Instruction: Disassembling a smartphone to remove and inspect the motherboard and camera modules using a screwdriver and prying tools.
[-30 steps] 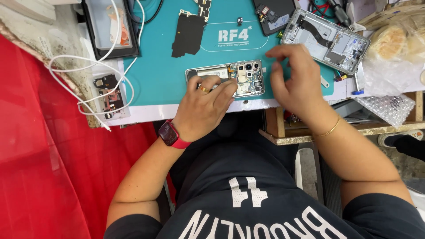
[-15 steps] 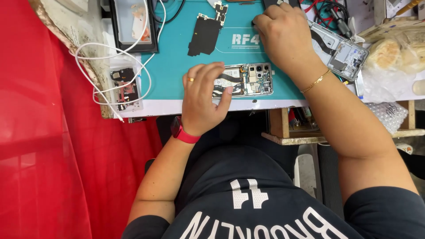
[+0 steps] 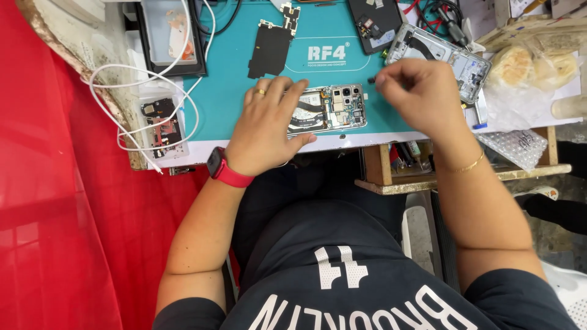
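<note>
Teal repair mat (image 3: pixel 226 98) beside red cloth (image 3: pixel 55 214)

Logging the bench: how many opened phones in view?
3: one under the left hand; a silver frame beyond the right hand; a dark one at the mat's far edge. More may be off-frame.

An opened phone (image 3: pixel 330 109) — back cover off, camera modules and circuit boards exposed — lies flat near the front edge of the teal mat (image 3: pixel 226 104).
</note>
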